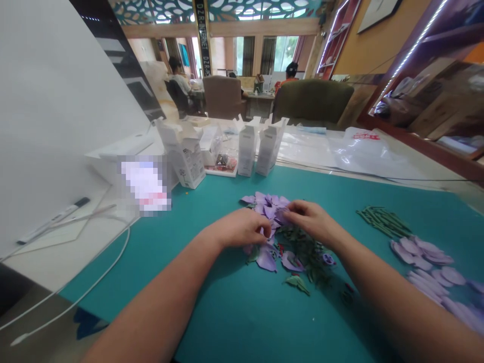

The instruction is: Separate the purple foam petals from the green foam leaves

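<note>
the right hand pinches a purple petal. the left hand curls over loose petals; i cannot tell its grip.

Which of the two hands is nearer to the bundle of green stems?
Right. The right hand is at the purple petals, with the green stems lying apart, to its right. The left hand is farther away, on the right hand's other side.

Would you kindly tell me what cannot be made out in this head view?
All in the head view:
Left hand: its own curled fingers hide whether it holds anything.
Pale petals: the right edge cuts some off.
White boxes: print too small and blurred to read.
Bright patch: pixelation hides its content.
</note>
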Demonstrator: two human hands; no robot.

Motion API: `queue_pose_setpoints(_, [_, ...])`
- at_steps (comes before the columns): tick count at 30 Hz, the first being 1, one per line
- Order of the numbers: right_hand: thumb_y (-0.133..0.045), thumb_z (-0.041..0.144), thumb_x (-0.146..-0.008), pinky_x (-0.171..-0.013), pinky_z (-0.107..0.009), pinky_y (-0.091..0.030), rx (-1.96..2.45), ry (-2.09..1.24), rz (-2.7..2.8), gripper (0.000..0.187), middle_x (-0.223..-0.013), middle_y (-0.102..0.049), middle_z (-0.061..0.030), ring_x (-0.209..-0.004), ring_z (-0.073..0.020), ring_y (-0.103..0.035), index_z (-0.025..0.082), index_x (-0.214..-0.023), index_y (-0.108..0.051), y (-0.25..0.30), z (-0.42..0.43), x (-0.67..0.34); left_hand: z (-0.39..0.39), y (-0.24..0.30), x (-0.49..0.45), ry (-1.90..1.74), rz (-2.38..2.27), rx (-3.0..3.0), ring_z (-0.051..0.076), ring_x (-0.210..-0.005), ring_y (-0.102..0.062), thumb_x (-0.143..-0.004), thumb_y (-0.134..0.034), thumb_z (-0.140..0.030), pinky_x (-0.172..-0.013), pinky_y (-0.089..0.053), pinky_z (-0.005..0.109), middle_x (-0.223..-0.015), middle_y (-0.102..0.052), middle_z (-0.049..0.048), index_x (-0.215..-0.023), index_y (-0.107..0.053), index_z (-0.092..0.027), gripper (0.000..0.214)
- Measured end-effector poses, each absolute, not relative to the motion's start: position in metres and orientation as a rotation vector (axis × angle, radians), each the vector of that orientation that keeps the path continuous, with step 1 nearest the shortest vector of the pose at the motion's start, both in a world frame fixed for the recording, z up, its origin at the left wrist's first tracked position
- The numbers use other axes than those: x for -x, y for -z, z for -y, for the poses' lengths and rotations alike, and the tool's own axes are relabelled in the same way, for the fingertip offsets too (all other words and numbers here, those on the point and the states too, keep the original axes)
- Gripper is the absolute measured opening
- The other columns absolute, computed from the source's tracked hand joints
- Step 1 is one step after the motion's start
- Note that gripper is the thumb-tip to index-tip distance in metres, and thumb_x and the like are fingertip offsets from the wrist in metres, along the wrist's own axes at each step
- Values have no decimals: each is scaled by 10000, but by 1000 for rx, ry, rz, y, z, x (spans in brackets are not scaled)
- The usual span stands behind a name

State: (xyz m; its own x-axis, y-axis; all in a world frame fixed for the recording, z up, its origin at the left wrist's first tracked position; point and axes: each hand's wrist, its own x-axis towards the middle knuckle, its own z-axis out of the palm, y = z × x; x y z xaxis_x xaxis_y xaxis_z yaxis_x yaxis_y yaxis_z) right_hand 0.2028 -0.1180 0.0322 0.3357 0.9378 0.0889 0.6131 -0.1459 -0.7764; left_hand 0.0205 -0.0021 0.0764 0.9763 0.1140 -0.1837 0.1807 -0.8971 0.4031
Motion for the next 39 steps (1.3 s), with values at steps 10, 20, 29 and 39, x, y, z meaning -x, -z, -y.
queue_pose_setpoints(10, [-589, 301, -787, -670, -269, -408, 1956, -184, 1352, 135, -796, -678, -22, -731, -168, -577, 207, -834, -674, -25, 80, -200, 14, -71, -25, 310, -74, -2794, 165, -795, -585, -780, -686, -212, -648, -388, 248, -896, -672, 12, -976, -708, -197, 197])
queue_pose_setpoints(20, [-566, 260, -799, -615, -256, -383, 2056, -497, 1653, 82, -771, -638, -7, -698, -157, -555, 210, -796, -631, -38, 153, -190, 17, -65, -28, 257, -93, -2862, 169, -788, -571, -745, -681, -174, -605, -348, 254, -896, -639, 13, -896, -632, -190, 159])
queue_pose_setpoints(29, [-610, 204, -809, -695, -283, -352, 2234, -383, 1936, 65, -894, -591, -75, -838, -201, -533, 165, -821, -660, -30, 162, -167, 16, -60, -31, 297, -168, -2965, 182, -798, -567, -751, -695, -242, -605, -348, 260, -867, -622, 22, -820, -637, -180, 109])
queue_pose_setpoints(39, [-539, 49, -745, -638, -240, -349, 2029, -418, 1731, 139, -785, -537, -7, -719, -142, -480, 188, -744, -540, -22, 165, -172, 16, -64, -29, 177, -152, -2761, 137, -734, -520, -737, -614, -97, -630, -359, 233, -801, -573, -6, -721, -588, -164, 74])
